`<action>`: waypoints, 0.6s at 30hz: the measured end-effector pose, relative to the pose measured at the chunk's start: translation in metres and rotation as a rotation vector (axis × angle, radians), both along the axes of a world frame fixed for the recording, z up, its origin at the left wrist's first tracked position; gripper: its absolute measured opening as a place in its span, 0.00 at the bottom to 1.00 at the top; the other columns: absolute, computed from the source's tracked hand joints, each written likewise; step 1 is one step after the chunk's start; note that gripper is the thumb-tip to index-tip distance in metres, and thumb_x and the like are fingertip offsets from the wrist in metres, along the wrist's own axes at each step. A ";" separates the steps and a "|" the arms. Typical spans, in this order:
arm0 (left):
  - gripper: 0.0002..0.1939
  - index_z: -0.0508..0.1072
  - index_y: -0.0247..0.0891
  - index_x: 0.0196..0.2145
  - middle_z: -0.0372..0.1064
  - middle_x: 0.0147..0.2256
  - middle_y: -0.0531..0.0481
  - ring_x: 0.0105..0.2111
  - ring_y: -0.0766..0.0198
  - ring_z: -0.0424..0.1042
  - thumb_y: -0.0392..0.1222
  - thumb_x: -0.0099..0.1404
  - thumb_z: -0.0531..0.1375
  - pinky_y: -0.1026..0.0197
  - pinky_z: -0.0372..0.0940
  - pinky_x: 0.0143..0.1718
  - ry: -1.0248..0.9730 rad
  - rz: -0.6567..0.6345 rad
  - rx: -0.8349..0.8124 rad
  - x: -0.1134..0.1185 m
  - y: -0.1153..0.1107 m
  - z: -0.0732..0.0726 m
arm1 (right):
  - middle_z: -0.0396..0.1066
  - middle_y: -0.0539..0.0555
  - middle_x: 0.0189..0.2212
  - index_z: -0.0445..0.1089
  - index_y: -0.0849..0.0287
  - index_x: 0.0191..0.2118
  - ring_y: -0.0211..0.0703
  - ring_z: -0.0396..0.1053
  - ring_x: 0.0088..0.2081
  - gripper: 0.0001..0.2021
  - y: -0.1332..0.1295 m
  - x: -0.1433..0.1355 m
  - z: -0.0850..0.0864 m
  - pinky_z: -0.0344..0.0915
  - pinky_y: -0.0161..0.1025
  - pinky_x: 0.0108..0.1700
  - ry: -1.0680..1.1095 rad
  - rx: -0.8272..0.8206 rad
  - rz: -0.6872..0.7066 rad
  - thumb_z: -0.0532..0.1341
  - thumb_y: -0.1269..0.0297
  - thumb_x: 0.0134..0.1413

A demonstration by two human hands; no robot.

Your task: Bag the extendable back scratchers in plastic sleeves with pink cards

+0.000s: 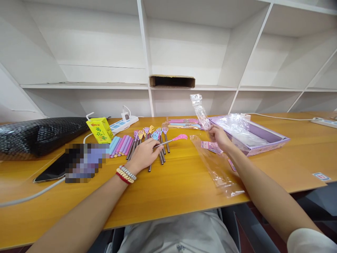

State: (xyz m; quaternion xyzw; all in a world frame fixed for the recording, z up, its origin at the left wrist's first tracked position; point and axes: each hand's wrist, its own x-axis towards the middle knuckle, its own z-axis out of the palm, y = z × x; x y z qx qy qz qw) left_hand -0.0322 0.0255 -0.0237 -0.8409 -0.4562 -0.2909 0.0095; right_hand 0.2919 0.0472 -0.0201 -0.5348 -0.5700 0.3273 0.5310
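My left hand [144, 154], with bead bracelets at the wrist, is closed on a thin metal rod with a pink claw-shaped head [180, 137]. Under and around it lie several similar rods with purple, yellow and blue heads [165, 130]. Left of these is a row of blue, pink and purple tubes [121, 146]. My right hand [219, 136] pinches a clear plastic bag [199, 109], which stands up from the fingers. Below that hand, a long clear wrapper [210, 165] and a small pink card [210, 146] lie on the table.
An open purple box [268, 144] with clear plastic inside sits at the right. Wrapped pink and blue pieces [184, 123] lie at the back. On the left are a yellow drink carton [100, 130], a black bubble-wrapped package [39, 135], a phone [54, 169] and a power strip [123, 123].
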 end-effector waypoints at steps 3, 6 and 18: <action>0.16 0.71 0.38 0.35 0.69 0.35 0.47 0.36 0.60 0.68 0.50 0.65 0.48 0.59 0.61 0.38 -0.012 -0.012 0.003 0.000 0.000 -0.001 | 0.56 0.43 0.16 0.55 0.56 0.26 0.31 0.54 0.16 0.10 -0.001 0.000 0.002 0.50 0.32 0.18 0.255 0.014 0.011 0.59 0.67 0.36; 0.16 0.70 0.38 0.35 0.69 0.35 0.48 0.36 0.60 0.68 0.49 0.66 0.47 0.59 0.60 0.38 -0.029 -0.022 0.002 -0.001 0.001 -0.002 | 0.62 0.44 0.20 0.56 0.55 0.29 0.33 0.61 0.18 0.15 -0.004 -0.007 0.001 0.55 0.32 0.18 0.389 -0.018 0.094 0.63 0.68 0.34; 0.14 0.71 0.38 0.34 0.70 0.34 0.48 0.35 0.61 0.68 0.48 0.65 0.50 0.60 0.61 0.38 -0.058 -0.068 0.029 0.003 -0.006 0.002 | 0.68 0.45 0.18 0.56 0.57 0.52 0.37 0.65 0.17 0.31 -0.012 -0.041 -0.023 0.55 0.30 0.14 0.200 -0.159 0.214 0.63 0.69 0.37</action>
